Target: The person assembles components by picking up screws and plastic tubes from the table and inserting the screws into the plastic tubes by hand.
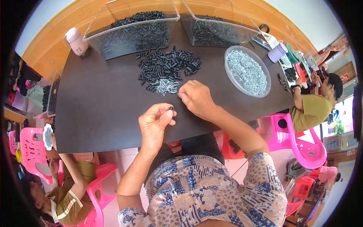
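My left hand (154, 122) is closed in a pinch on a small black plastic part (171, 108), its end showing between thumb and forefinger. To its right and a little farther off, my right hand (197, 98) has its fingertips pinched together beside the silver pile. A tiny silver bit shows at those fingertips, seemingly a screw, mostly hidden. Just beyond both hands lies a small heap of silver screws (166, 87). It touches the larger heap of short black ribbed cylindrical parts (164, 64) behind it on the dark table (102, 102).
Two clear bins (132, 43) (215, 36) of black parts stand at the back. A round tray (269, 85) of silver screws sits at right, near a lilac cup (278, 52). A pink bottle (77, 43) stands back left. Other people sit at left (70, 196) and right (312, 109).
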Tool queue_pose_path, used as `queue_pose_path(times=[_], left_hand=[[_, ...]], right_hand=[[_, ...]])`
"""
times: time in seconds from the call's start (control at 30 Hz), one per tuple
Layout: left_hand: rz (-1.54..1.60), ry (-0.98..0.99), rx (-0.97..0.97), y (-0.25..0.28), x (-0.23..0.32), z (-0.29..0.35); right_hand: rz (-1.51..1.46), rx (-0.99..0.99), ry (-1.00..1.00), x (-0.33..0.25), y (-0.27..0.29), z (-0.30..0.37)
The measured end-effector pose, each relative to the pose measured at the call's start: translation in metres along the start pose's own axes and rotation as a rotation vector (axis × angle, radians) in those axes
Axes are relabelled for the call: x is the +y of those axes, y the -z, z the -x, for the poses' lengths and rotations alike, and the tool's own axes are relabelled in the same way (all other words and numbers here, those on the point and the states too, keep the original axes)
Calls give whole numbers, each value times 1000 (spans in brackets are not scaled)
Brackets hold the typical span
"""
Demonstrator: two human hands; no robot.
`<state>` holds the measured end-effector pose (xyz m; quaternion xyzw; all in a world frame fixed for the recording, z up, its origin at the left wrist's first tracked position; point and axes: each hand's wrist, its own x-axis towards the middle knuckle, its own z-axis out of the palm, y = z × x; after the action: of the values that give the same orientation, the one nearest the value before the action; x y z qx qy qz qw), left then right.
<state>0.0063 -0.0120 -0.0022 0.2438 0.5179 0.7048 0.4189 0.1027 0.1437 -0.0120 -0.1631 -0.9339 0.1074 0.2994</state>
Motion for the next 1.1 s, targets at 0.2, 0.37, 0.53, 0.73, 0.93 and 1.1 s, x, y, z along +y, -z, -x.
queue_pose_path(times=[0.2,0.37,0.53,0.73,0.93,1.1], left_hand=[[-275,-294,138,-7,-2,-12],[-539,-506,128,-18,-1,-13],[-786,-694,233,-23,-4,-16],[-728,-643,286,-29,-8,-16],[-679,-555,299,-30,-4,-16],[-637,-499,288,-30,-2,-18]], right_hand=[[-831,-355,-527,-15,30,-4],[-1100,-501,-687,-23,44,-7],[-1213,-391,-704,-27,43,-2],[-1142,-188,-709,-36,39,1],[-1140,-191,-717,-40,40,-2],[-1046,-73,-628,-41,26,3]])
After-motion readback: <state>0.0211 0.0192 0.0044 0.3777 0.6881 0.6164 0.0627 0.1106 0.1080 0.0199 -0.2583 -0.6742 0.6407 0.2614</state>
